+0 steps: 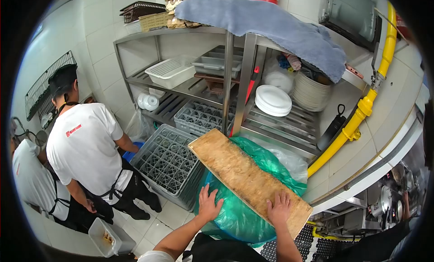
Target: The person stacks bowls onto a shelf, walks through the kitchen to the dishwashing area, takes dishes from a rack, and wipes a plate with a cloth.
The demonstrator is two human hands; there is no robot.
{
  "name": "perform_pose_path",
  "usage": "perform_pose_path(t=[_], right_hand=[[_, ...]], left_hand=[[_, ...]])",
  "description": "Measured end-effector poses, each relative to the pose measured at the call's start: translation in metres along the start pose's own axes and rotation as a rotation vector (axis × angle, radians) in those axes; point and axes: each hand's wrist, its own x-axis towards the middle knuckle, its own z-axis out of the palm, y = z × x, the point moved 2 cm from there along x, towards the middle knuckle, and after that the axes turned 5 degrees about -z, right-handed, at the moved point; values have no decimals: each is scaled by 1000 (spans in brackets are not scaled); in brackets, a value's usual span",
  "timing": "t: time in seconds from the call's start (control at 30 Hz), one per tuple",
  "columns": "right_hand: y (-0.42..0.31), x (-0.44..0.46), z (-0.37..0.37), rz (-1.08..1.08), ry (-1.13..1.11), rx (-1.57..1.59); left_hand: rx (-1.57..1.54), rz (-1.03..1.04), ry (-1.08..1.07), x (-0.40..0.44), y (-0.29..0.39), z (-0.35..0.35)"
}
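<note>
In the head view a long worn wooden board [246,171] lies slantwise across a bin lined with a green plastic bag [235,212]. My right hand [279,208] rests on the board's near right part, its fingers spread on the wood. Lower left of the board, my left hand [209,203] lies on the green bag with fingers apart. Neither hand is closed around anything. Most of the bin under the bag and board is hidden.
Stacked grey glass racks [168,160] stand left of the bin. Behind are metal shelves [280,126] with white plates [273,100] and baskets. A yellow pipe [361,110] runs along the right. Two people in white shirts [83,140] stand at left, near a grey bin [110,237].
</note>
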Motion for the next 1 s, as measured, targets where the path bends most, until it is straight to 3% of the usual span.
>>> perform_pose_path(t=[1.0], right_hand=[[3,-5,-1,-37,185,20]], left_hand=[[38,12,-15,1,4,2]])
